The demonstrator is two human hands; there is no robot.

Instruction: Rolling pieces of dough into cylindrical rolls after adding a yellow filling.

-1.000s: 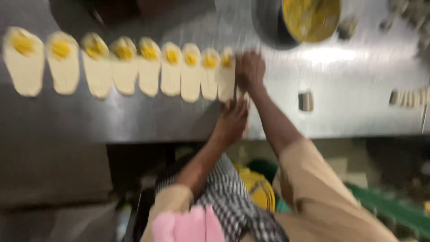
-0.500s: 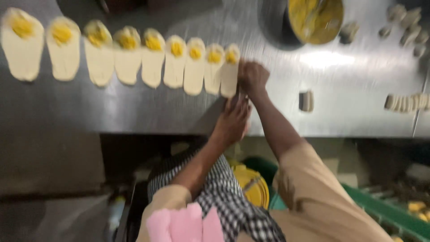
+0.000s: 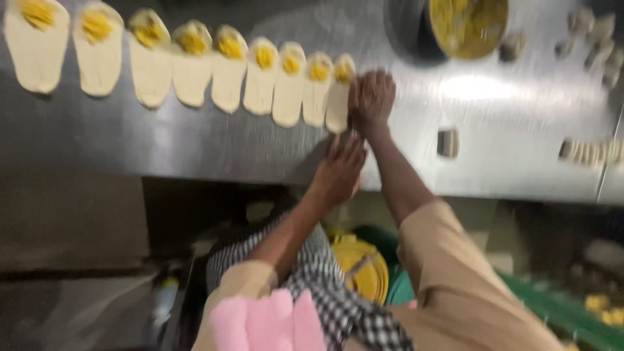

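Your right hand (image 3: 372, 99) lay knuckles up, fingers curled, against the last dough strip (image 3: 339, 97) at the right end of the row; motion blur hid whether it pinched the dough or only pressed on it. Your left hand (image 3: 339, 170) rested flat and open near the front edge of the steel counter (image 3: 195, 140), just below that strip, holding nothing. The row of oval dough strips (image 3: 195, 68) ran leftward across the counter, each topped at its far end with a dab of yellow filling (image 3: 192, 44). A dark bowl of yellow filling (image 3: 463, 23) stood beyond your right hand. A small dough piece (image 3: 448, 142) lay to the right, with more cut pieces (image 3: 588, 151) near the counter's right edge.
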